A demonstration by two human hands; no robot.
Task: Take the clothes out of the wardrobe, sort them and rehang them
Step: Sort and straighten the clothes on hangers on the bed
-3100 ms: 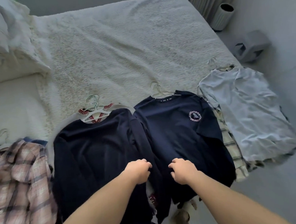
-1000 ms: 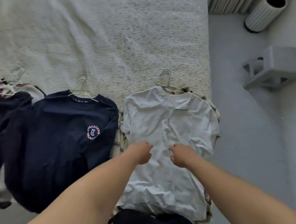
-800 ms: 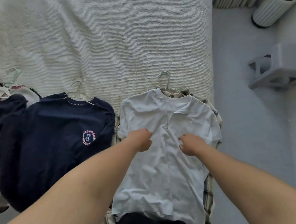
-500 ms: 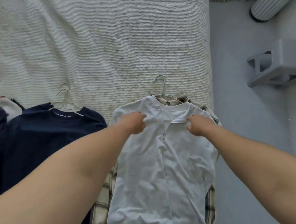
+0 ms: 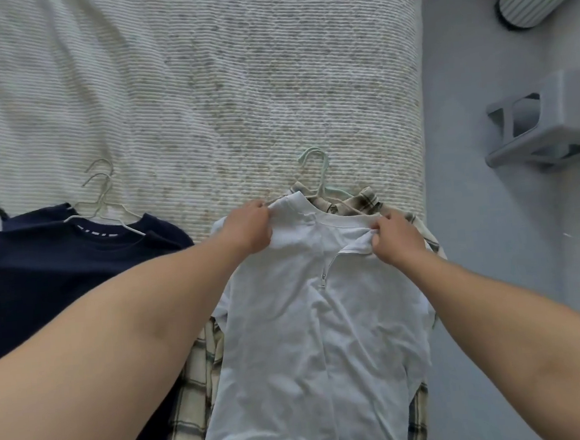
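White zip-neck shirt (image 5: 310,338) lies flat on the bed (image 5: 204,88) near its right edge, on top of a plaid shirt (image 5: 203,373); long axis runs collar-far to hem-near, straight away from the person. Both hands are at the far end, on the collar. Left hand (image 5: 248,228) fingers curl on the left shoulder/collar edge, pinching the fabric. Right hand (image 5: 398,238) fingers pinch the right collar flap beside the open zip. The shirt body trails back toward the person, below and between the 2 forearms. Hanger hook (image 5: 314,170) sits just beyond the collar, between the 2 hands, a bit nearer the left; which garment it belongs to I can't tell. Likely next: lift or straighten by the shoulders, hands level so the collar stays on the hanger. Navy sweatshirt (image 5: 62,270) on its own hanger just left, touching nothing held.
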